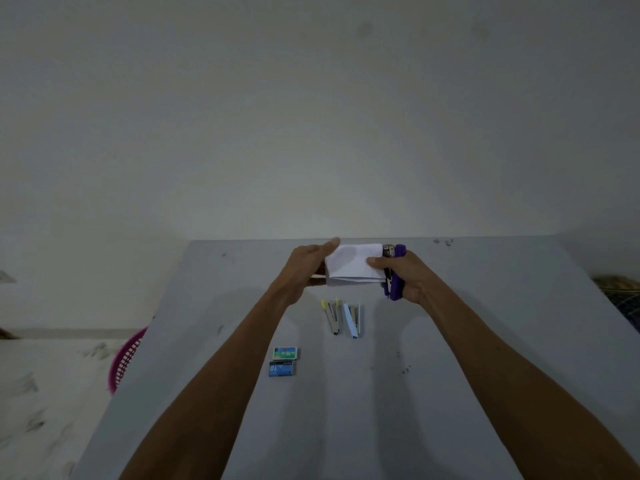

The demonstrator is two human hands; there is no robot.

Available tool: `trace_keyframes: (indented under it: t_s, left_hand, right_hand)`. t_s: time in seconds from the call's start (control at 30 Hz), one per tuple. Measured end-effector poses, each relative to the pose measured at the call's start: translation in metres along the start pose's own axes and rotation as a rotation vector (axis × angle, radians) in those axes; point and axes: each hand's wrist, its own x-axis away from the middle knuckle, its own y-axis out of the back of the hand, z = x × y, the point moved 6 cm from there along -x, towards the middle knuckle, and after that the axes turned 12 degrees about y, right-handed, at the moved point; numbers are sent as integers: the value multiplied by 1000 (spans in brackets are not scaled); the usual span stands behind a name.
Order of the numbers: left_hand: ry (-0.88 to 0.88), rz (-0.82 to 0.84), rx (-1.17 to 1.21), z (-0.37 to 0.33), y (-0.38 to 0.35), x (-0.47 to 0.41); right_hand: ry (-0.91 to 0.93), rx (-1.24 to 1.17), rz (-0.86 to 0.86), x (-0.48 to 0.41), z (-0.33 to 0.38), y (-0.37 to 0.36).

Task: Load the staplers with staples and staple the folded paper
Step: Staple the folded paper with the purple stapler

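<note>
Left hand [304,268] holds limp folded paper [353,263] by its edge; right hand [412,275] grips rigid purple stapler [394,271] at centre frame.

A single wide-angle camera is worn on the person's head and faces forward and slightly down. The grey surface [485,341] fills the lower half of the view, and its far edge meets a pale wall [311,98] that takes the upper half. The left hand [304,268] and right hand [412,275] sit near that far edge, well away from the lens. Floor [41,393] shows at the left.
</note>
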Motion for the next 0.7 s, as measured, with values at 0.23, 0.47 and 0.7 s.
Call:
trace_keyframes:
  t_s: [0.23, 0.47, 0.7]
  left_hand:
    - [13, -7, 67, 5, 4, -10]
    - [-62, -42, 248, -4, 5, -10]
    - [-46, 21, 178, -3, 4, -10]
  right_hand:
    - [22, -38, -24, -3, -2, -3]
    - [49, -89, 95, -3, -8, -14]
    - [44, -190, -73, -12, -11, -13]
